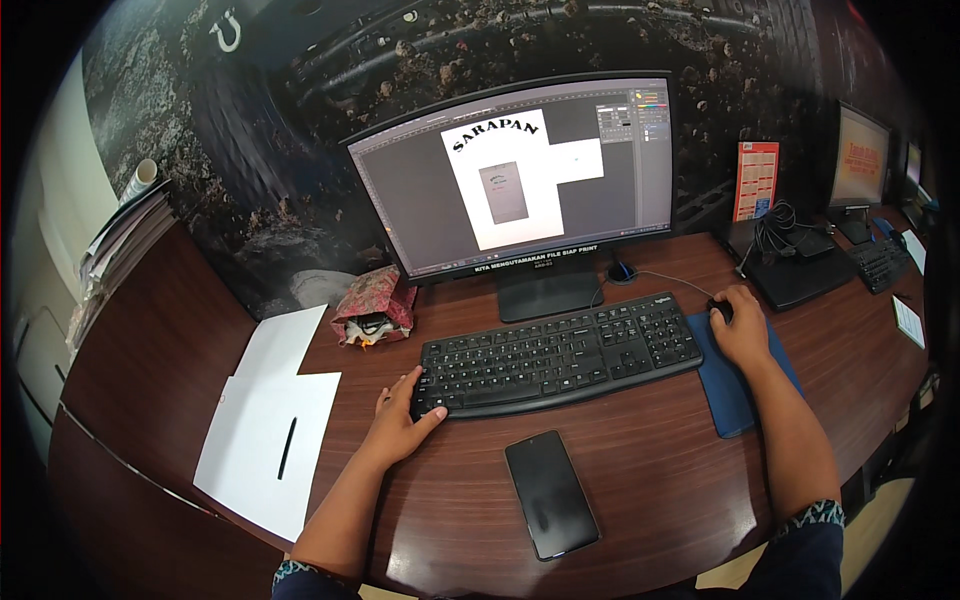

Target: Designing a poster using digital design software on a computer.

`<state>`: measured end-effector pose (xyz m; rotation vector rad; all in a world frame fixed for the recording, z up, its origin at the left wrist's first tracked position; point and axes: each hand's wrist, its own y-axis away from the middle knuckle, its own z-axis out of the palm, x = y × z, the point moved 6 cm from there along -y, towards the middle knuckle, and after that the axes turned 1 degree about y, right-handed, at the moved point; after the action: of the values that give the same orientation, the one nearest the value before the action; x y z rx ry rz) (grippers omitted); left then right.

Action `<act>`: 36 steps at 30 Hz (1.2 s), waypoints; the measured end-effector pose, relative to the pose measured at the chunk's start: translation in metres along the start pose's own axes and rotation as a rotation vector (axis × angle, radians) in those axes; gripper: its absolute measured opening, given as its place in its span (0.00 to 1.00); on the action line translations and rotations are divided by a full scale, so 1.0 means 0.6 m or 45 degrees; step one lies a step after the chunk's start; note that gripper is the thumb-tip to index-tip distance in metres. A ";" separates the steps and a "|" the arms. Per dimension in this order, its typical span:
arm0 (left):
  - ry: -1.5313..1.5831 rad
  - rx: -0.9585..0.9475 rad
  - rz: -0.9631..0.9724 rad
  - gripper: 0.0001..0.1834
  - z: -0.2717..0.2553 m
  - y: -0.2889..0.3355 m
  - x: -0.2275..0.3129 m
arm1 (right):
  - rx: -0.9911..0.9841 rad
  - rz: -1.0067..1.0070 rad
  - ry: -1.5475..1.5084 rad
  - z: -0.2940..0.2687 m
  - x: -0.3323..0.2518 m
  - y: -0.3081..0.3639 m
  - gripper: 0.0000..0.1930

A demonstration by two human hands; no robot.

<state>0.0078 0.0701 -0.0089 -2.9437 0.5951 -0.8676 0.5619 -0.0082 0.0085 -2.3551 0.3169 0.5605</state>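
Observation:
My left hand (pixel 402 420) rests at the left end of a black keyboard (pixel 560 357), its fingers apart and touching the edge keys. Over on the blue mouse pad (pixel 722 385), my right hand (pixel 740 325) curls round a black computer mouse (pixel 719 311), which it mostly covers. Behind the keyboard stands a monitor (pixel 400 205) showing a design program with white pages, curved black lettering and a small grey picture. A dark-screened phone (pixel 552 495) lies face up in front of the keyboard.
White paper sheets (pixel 245 455) with a black pen (pixel 287 448) lie at the left, beside a wooden partition (pixel 150 350). A red patterned pouch (pixel 375 308) sits by the monitor. To the right are a black box-like device (pixel 790 270) topped with coiled cable, a red calendar (pixel 756 180) and another monitor (pixel 860 155).

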 end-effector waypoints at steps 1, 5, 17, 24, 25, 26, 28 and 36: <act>-0.001 0.000 -0.001 0.48 0.000 0.001 -0.001 | 0.000 0.000 0.003 0.000 0.000 0.000 0.12; 0.003 0.011 -0.004 0.48 0.001 0.002 -0.003 | -0.020 0.017 0.020 0.001 -0.001 0.000 0.12; -0.006 0.023 -0.008 0.48 0.001 -0.001 -0.002 | -0.035 0.055 -0.004 0.003 0.001 -0.002 0.12; 0.000 0.011 -0.015 0.49 -0.001 0.001 0.003 | -0.015 0.021 0.010 0.003 0.003 -0.001 0.12; 0.000 0.010 -0.015 0.49 0.000 0.001 0.003 | -0.010 0.008 0.014 0.002 0.002 -0.001 0.12; 0.004 0.011 -0.017 0.48 -0.001 0.001 0.003 | -0.011 0.008 0.013 0.003 0.002 -0.001 0.12; 0.006 0.011 -0.019 0.48 -0.002 0.002 0.002 | -0.005 0.012 0.002 0.003 0.002 -0.001 0.12; 0.000 0.003 -0.008 0.48 0.001 0.000 0.000 | 0.001 0.001 0.000 0.002 0.003 -0.001 0.12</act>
<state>0.0080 0.0702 -0.0092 -2.9450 0.5846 -0.8686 0.5632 -0.0070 0.0073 -2.3541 0.3183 0.5605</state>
